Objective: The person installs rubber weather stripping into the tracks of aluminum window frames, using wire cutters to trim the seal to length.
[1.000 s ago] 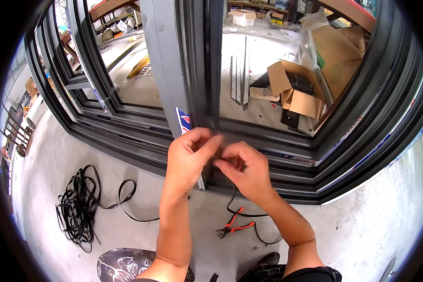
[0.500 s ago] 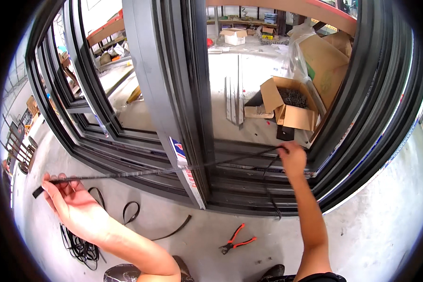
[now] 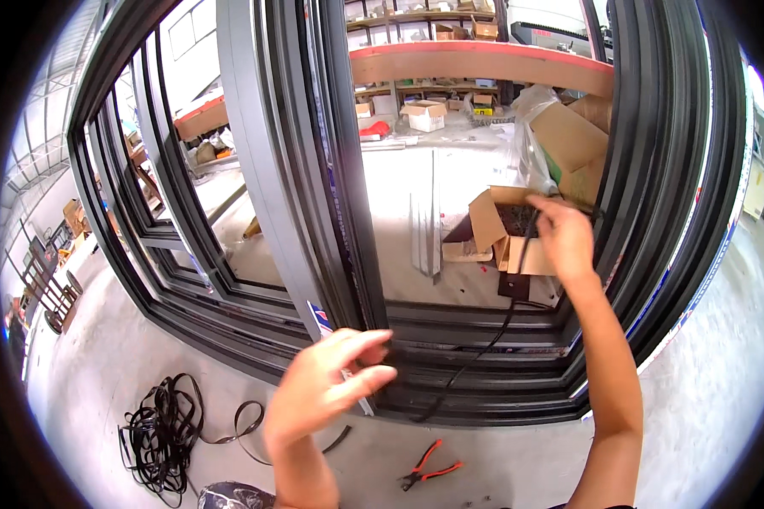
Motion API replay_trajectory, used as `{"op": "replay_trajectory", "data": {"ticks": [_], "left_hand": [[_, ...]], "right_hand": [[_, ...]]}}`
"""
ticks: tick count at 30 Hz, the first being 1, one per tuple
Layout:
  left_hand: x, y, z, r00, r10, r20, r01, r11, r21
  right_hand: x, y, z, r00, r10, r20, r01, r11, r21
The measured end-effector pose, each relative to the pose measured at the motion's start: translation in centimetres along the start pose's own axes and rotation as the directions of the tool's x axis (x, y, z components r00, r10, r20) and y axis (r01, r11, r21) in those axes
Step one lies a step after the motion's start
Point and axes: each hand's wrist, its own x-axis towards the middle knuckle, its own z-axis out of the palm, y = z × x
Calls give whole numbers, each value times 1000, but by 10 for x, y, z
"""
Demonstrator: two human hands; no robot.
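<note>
Your right hand (image 3: 569, 244) pinches a long black strip (image 3: 525, 250). Your left hand (image 3: 312, 392) has its fingers apart, near the gray frame (image 3: 261, 148).

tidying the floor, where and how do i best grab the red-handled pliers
Probably the red handles, from above and the far right: the pliers lie flat on the floor, handles spread open toward that side, metal head pointing nearer you, to the left.
</note>
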Motion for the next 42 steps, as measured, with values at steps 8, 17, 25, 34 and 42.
{"op": "replay_trajectory", "data": {"ticks": [8, 17, 25, 34, 42], "left_hand": [[92, -14, 57, 915, -397, 75, 328, 619, -714], [116, -32, 65, 884, -291, -367, 239, 954, -181], [114, -21, 82, 801, 46, -597, -145, 982, -119], [96, -16, 111, 932, -357, 64, 326, 747, -579], [87, 6, 76, 972, -221, -78, 211, 971, -115]], "right_hand": [[-41, -112, 7, 869, -294, 397, 117, 903, 414], [-91, -140, 10, 694, -480, 537, 253, 861, 441], [-66, -68, 40, 670, -24, 742, -735, 114, 668], [-56, -73, 61, 744, 200, 638, -561, -332, 758], [-51, -77, 54, 797, 219, 564, -550, -126, 826]]}}
